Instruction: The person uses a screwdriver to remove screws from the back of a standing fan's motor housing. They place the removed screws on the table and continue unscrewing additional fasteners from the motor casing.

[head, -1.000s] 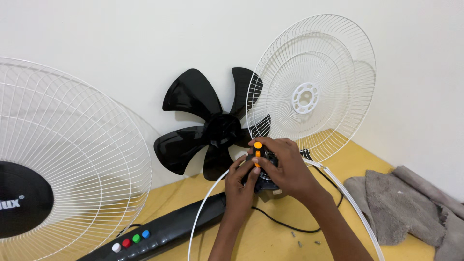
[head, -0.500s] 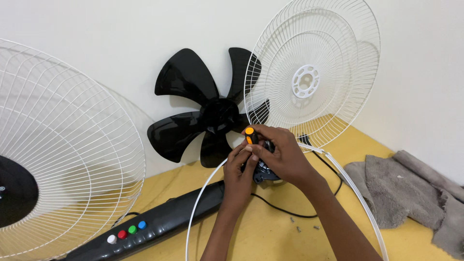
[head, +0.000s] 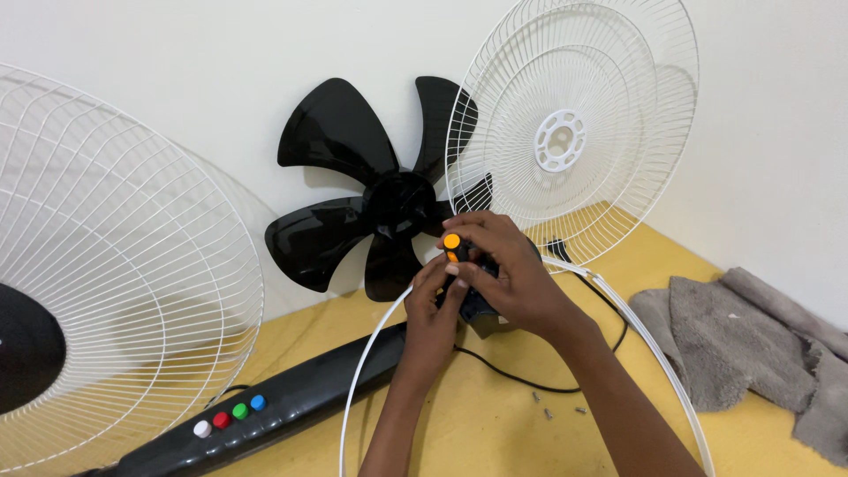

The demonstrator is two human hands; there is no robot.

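Yellow tabletop [head: 495, 415] against a white wall. Right hand [head: 508, 269] closed around an orange-handled tool [head: 451, 242], over a dark motor unit [head: 477, 305]; left hand [head: 437, 309] grips that unit. Black fan blade [head: 371, 199] leans just behind.

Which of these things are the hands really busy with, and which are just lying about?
In hand:
- left hand and right hand, both on the motor
- orange-tipped tool, in the right hand's fingers

Lying about:
- black blade
- white grilles
- button stand
- grey cloth
- screws
- white ring
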